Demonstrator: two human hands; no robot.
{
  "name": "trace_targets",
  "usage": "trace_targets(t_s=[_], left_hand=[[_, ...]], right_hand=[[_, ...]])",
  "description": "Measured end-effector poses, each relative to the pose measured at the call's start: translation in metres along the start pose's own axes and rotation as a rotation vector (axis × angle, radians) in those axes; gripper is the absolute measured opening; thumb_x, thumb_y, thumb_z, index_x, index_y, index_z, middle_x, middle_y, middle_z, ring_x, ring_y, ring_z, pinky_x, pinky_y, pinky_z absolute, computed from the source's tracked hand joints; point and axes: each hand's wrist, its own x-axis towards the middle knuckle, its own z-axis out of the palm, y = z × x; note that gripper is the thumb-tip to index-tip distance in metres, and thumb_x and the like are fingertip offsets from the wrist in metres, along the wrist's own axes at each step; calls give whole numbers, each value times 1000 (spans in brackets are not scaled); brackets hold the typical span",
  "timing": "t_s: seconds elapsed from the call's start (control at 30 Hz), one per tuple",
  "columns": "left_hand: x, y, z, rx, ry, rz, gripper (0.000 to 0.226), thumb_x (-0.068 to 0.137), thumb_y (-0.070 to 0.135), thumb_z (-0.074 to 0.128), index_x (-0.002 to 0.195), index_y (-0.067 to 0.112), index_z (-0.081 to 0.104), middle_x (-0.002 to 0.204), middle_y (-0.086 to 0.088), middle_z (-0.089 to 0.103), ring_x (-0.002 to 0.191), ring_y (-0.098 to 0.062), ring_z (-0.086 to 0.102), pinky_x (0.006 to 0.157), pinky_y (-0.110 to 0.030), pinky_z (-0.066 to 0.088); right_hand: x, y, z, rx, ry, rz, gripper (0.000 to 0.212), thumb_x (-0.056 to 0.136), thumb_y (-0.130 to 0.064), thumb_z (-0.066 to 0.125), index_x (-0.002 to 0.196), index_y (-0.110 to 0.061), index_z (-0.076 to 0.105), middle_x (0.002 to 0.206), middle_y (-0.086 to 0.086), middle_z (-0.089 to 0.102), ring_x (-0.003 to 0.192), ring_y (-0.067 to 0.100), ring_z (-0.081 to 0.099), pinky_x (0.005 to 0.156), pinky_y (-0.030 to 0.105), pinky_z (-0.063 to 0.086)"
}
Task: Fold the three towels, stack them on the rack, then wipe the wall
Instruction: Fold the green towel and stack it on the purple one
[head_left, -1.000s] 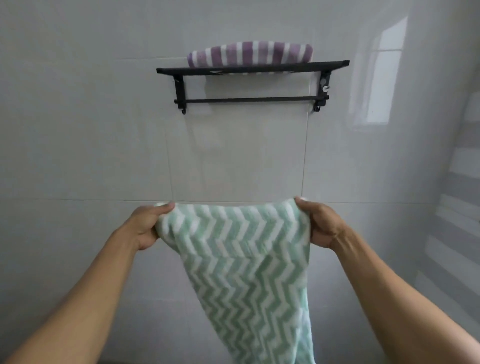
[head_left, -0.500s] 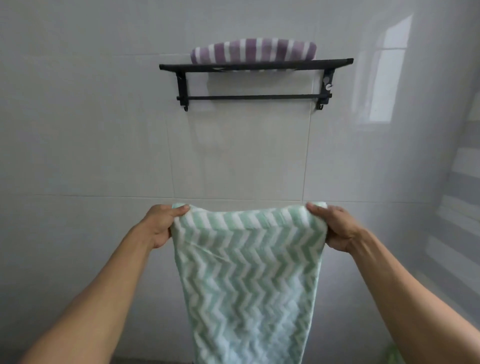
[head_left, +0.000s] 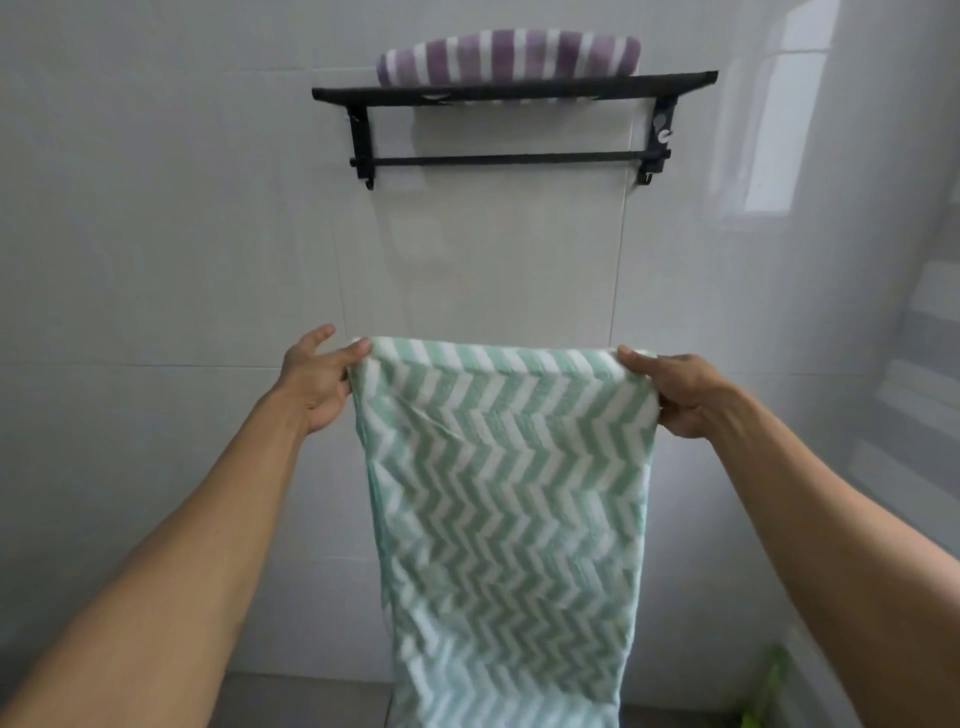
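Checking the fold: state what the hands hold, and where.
Both hold the green-and-white zigzag towel by its top edge: left hand pinching the left corner, right hand the right.

No text, label, brand, number or sign can be read anywhere in view.
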Motion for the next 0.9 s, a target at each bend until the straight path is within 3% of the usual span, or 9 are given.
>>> trace_targets(t_s=[0.13,0.23,0.33,0.47,0.6,0.73,0.8,0.9], left_hand=[[-2,-6,3,201,70,-52,70,86,-1,73,146,12,40,126,-20,61,92,-24,68,75,-38,57],[3,0,8,181,192,-12,63,82,-1,78,137,5,48,120,-20,63,90,-25,67,83,-40,57],[8,9,12,211,215,13,46,80,3,81,118,7,57,114,-17,67,90,-25,68,88,-41,59],[7,18,14,250,67,8,26,81,2,79,100,10,63,103,-13,70,81,-19,69,66,-31,58],[7,17,17,292,80,15,16,81,1,78,89,8,67,96,-11,70,75,-17,69,59,-27,58],[3,15,13,299,-9,16,32,74,-6,80,103,0,67,101,-16,70,83,-21,71,61,-26,60],[1,14,9,372,-58,11,49,67,-15,80,112,-5,66,105,-21,69,91,-27,71,66,-29,63],[0,13,5,528,-81,18,59,62,-24,78,117,-8,65,108,-25,67,100,-34,69,80,-33,62]], right_hand=[[-5,-4,4,-19,47,19,24,83,-26,82,91,-5,74,82,8,72,64,21,68,51,28,58],[-7,-7,3,-27,107,16,24,83,-25,83,85,-5,70,78,8,71,58,20,68,44,27,56],[-8,-16,1,-72,134,-5,27,79,-27,86,84,-6,68,81,8,72,59,19,70,49,29,58],[-9,-26,-1,-113,178,-34,33,79,-25,87,93,-3,67,86,10,71,67,22,70,52,33,57],[-11,-27,-6,-50,91,-47,45,81,-11,84,118,-11,58,103,11,69,78,24,70,59,36,56],[-8,-24,-10,-177,-51,-77,55,78,17,74,126,-6,59,111,18,67,87,28,70,73,37,61],[-6,-21,-11,-243,-34,-103,44,79,15,75,117,-2,64,113,22,66,89,32,69,86,43,60],[-4,-18,-13,-292,-32,-101,29,80,9,78,104,-3,67,109,22,68,92,32,69,90,45,59]])
